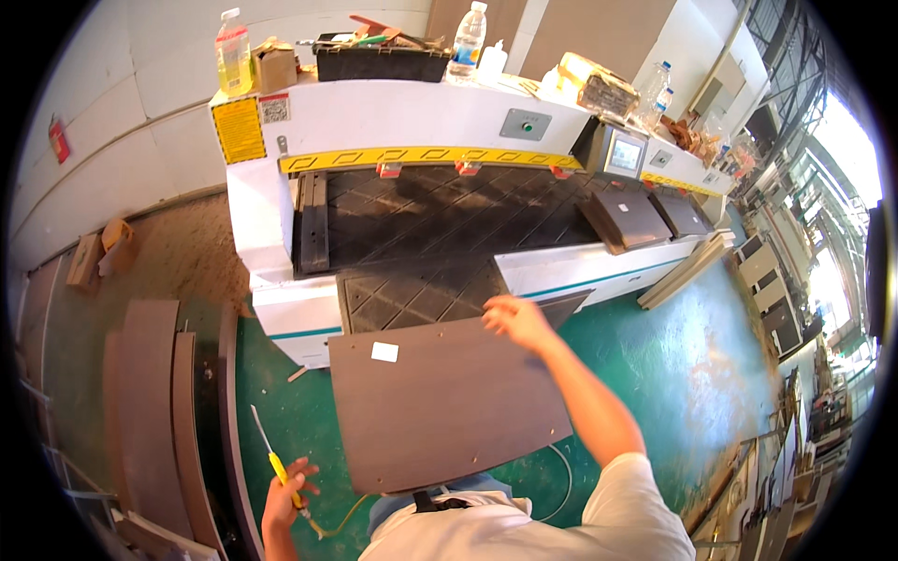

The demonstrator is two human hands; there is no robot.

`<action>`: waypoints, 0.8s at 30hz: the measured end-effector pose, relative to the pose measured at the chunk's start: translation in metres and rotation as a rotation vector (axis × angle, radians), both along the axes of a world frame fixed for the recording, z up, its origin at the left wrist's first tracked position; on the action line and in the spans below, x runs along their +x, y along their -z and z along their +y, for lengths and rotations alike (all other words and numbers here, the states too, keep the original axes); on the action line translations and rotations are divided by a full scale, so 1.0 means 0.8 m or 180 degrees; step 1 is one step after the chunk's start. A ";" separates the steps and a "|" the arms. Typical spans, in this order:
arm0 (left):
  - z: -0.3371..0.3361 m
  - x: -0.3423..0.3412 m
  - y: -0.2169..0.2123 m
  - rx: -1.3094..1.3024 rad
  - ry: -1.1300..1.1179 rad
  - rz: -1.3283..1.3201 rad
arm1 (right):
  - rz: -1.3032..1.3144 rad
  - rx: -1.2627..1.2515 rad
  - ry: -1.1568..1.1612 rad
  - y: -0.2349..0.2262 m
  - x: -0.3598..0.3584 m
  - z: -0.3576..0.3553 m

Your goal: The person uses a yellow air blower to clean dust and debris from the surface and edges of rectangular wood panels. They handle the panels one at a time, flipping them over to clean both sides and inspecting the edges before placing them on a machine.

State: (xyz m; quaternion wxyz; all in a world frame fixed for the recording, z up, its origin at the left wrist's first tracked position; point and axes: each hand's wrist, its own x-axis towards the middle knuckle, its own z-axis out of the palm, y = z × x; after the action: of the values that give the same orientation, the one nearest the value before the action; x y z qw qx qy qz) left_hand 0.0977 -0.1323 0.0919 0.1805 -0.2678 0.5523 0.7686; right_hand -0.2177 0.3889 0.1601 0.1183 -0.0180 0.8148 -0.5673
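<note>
My left hand [288, 496], low on the left, is closed round a yellow air blow gun [281, 470]. Its long thin metal nozzle points up and away, and a yellow hose [344, 520] trails from it. In front of my body lies a brown rectangular panel [449, 402] with a white label [384, 352] and several small light spots near its edges. Over the panel's far right part, my right hand [514, 320] has its fingers curled in. Whatever those fingers may hold is too small or hidden to name.
Beyond the panel stands a white machine [393, 122] with a dark ribbed bed [440, 220]. More brown panels [625, 220] rest on its right side; tall boards [148, 393] stand at left. Bottles and a black tray [382, 64] sit on top.
</note>
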 end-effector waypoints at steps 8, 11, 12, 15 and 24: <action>0.113 -0.001 0.102 -0.1693 0.0558 0.0231 | 0.2687 0.2180 0.1069 -0.188 -0.364 0.165; 0.146 -0.013 0.090 -0.2871 0.1069 -0.0317 | 0.2479 0.2739 0.1209 -0.246 -0.464 0.173; 0.152 -0.006 0.095 -0.3300 0.1300 -0.0682 | 0.2436 0.3008 0.1191 -0.261 -0.487 0.157; 0.158 0.001 0.103 -0.3402 0.1515 -0.1272 | 0.2041 0.3463 0.1078 -0.283 -0.554 0.164; 0.182 0.011 0.089 -0.2827 0.1360 -0.0723 | 0.2785 0.3383 0.1216 -0.279 -0.561 0.210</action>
State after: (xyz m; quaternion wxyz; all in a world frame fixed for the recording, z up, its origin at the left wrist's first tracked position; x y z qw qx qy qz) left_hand 0.1062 0.0132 0.0206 0.2614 -0.2816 0.8452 0.3714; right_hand -0.6661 0.5571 0.3832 -0.3281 -0.0407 0.9427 -0.0451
